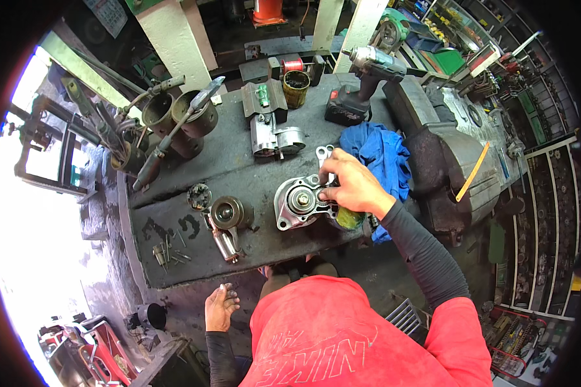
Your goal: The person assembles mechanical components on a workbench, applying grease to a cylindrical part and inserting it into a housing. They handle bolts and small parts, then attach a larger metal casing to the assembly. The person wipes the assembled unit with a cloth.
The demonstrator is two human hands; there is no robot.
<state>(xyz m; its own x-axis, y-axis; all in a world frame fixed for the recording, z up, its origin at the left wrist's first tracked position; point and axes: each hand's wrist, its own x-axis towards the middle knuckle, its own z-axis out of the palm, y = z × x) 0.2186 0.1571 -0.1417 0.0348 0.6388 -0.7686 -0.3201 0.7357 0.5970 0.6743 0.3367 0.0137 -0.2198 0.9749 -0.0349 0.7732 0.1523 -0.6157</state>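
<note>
My right hand [355, 184] reaches over the bench, its fingers closed round a light-grey metal piece with round holes [325, 155]. Directly below the fingertips sits a round metal starter-type housing [301, 200], its ringed centre facing up. Most of the piece is hidden by the fingers, so I cannot tell whether it touches the housing. A yellowish-green rounded thing [350, 218] lies under the wrist. My left hand [221, 307] hangs off the bench's front edge, fingers loosely curled and apart, with nothing visible in it.
On the bench [174, 235] stand a cylindrical motor part [229, 213], a small tin [199, 196], loose screws [168, 250] and a silver motor part [274, 137]. Behind are a grease tin [295, 89], a cordless impact wrench [368, 84] and a blue cloth [376, 151]. Metal cups [193, 113] stand left.
</note>
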